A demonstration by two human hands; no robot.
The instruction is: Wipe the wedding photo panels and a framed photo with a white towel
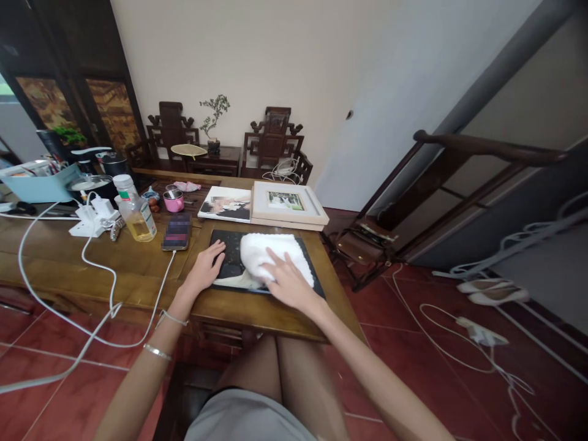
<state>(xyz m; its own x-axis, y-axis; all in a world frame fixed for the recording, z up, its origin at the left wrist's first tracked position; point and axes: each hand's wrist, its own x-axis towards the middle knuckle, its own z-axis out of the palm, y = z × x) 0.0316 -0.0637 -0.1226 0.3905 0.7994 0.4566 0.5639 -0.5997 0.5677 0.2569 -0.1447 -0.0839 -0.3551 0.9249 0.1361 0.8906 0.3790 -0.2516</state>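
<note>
A dark, glossy picture panel (233, 240) lies flat at the table's front right, with a pale shape along its lower edge. My left hand (207, 264) rests at the panel's left edge, fingers stretched out and holding nothing. On the panel's right part lies a white fluffy towel (294, 250). My right hand (289, 283) is laid on top of the towel with its fingers spread, pressing it against the panel. The towel hides much of the panel's picture.
Behind the panel lie a photo print (225, 205) and a pale picture frame (312, 208). To the left are a charging phone (176, 233), a bottle of yellow liquid (138, 214), a pink cup (173, 201) and a power strip (87, 222). White cables hang over the table's front edge.
</note>
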